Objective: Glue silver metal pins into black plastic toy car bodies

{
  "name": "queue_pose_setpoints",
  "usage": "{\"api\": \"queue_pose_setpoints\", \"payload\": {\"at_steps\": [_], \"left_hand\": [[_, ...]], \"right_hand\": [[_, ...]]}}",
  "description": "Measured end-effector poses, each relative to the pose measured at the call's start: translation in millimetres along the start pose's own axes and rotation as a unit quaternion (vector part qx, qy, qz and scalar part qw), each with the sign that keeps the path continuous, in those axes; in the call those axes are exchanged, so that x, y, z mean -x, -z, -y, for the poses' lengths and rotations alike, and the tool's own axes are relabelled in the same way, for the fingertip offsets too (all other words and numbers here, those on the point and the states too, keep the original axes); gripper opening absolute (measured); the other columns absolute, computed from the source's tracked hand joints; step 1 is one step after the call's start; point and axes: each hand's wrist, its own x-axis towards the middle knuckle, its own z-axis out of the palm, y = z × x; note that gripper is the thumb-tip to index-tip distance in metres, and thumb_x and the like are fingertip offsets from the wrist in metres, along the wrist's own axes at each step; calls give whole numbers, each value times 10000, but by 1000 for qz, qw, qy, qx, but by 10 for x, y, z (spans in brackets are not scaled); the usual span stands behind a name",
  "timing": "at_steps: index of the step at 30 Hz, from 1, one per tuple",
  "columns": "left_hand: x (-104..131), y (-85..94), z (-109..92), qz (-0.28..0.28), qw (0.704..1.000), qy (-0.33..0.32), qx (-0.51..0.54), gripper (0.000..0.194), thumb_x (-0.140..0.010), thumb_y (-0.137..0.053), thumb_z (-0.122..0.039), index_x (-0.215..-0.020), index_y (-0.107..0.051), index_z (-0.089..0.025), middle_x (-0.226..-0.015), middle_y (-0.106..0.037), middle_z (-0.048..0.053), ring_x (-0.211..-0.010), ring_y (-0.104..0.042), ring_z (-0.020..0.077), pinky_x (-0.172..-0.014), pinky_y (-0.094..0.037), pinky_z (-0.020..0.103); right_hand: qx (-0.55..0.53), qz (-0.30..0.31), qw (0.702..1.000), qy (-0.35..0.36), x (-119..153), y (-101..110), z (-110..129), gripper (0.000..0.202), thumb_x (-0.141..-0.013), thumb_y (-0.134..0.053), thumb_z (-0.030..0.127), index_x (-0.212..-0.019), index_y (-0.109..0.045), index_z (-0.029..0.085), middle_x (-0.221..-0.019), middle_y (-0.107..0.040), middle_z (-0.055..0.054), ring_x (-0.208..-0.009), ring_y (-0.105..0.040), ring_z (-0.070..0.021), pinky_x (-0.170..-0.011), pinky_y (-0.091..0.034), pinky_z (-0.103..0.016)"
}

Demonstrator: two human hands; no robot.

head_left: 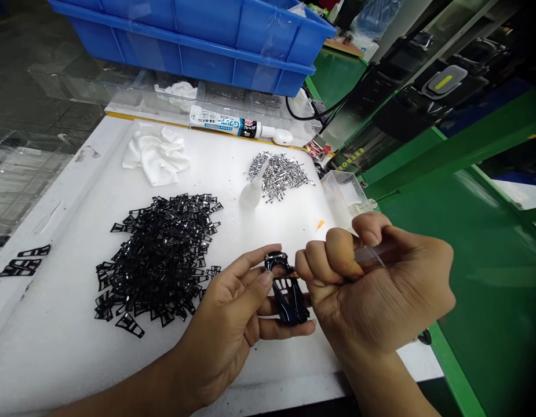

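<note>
My left hand [233, 313] holds a small glossy dark blue toy car body [289, 304] with cut-out openings, gripped between thumb and fingers. My right hand [372, 284] is wrapped around a clear syringe [374, 255], its thumb bent near the back end. A bit of orange shows where the syringe's tip meets the car body; my fingers hide most of it. Left of my hands lies a big heap of black glossy window-frame-like plastic pieces [159, 260]. Beyond them is a pile of small silvery parts [280, 175].
A translucent squeeze bottle [251, 194] stands before the silvery pile. A white cloth [157, 153], glue tube [224, 123], clear box [343, 194] and orange tip [320, 225] lie around. Blue bins [189, 40] stand behind. Green metal framing [480, 231] borders the right side.
</note>
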Motion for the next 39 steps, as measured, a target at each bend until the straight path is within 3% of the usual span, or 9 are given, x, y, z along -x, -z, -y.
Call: {"api": "queue_pose_setpoints", "payload": {"at_steps": [7, 13, 17, 22, 24, 27, 29, 33, 39], "left_hand": [[-21, 0, 8, -1, 1000, -2, -3, 290, -946, -592, -157, -1234, -620, -176, -1095, -672, 88, -813, -710, 173, -770, -655, 441], [2, -27, -8, -7, 1000, -6, -20, 277, -951, -591, -166, -1228, -595, -167, -1078, -667, 73, -809, -708, 166, -784, -647, 449], [13, -38, -4, -5, 1000, -23, -18, 256, -960, -574, -148, -1214, -580, -174, -1050, -672, 52, -830, -721, 174, -816, -636, 481], [15, -31, 7, -3, 999, -26, -27, 360, -972, -573, -218, -1322, -500, -186, -1226, -649, 142, -1020, -728, 328, -832, -619, 417], [12, -24, 9, -2, 999, -31, -37, 402, -979, -559, -223, -1369, -468, -185, -1216, -665, 165, -1028, -725, 332, -830, -611, 414], [9, -16, 11, -2, 998, -35, -42, 437, -986, -546, -236, -1409, -444, -189, -1171, -700, 176, -1016, -724, 305, -797, -608, 401], [11, -16, 11, -3, 999, -32, -42, 459, -980, -558, -243, -1420, -440, -187, -1155, -710, 178, -1015, -721, 302, -804, -605, 412], [18, -30, 15, 14, 999, -28, -25, 444, -973, -569, -214, -1404, -465, -188, -1118, -725, 144, -947, -741, 269, -853, -602, 440], [12, -51, 16, -12, 1000, -19, -6, 351, -974, -554, -157, -1323, -557, -190, -1021, -734, 93, -859, -721, 173, -823, -631, 415]], "right_hand": [[-9, -1, 1000, 24, 22, -9, -7, 344, -880, -336, 347, -570, -402, 213, -408, -153, 60, -349, -125, -91, -326, -262, -231], [-21, 10, 996, 83, 76, -30, -44, 223, -731, -508, 209, -522, -432, 180, -431, -240, 58, -336, -182, -62, -336, -299, -214], [26, 43, 991, 123, 138, -17, 25, 248, -853, -491, 273, -616, -530, 209, -444, -326, 52, -353, -263, -83, -381, -344, -232], [58, 37, 980, 186, -105, 212, 61, 263, -946, -413, 428, -858, -591, 255, -483, -402, 46, -461, -367, -128, -534, -426, -287], [82, 17, 986, 144, -253, 311, 30, 208, -882, -569, 413, -800, -580, 222, -550, -428, 42, -527, -409, -116, -560, -419, -261], [98, 34, 992, 65, -313, 341, 93, 361, -817, -666, 515, -695, -547, 197, -536, -363, 55, -499, -366, -98, -519, -405, -250], [59, 67, 994, 54, -215, 272, 217, 416, -837, -594, 595, -695, -541, 208, -493, -257, 72, -442, -270, -86, -450, -347, -232], [-11, 138, 990, -14, 50, 105, 330, 371, -912, -399, 557, -758, -534, 247, -455, -191, 76, -376, -156, -90, -375, -250, -227], [-8, 95, 994, -61, 106, 147, 72, 366, -911, -271, 519, -774, -502, 270, -459, -197, 73, -376, -151, -109, -384, -268, -252]]}}
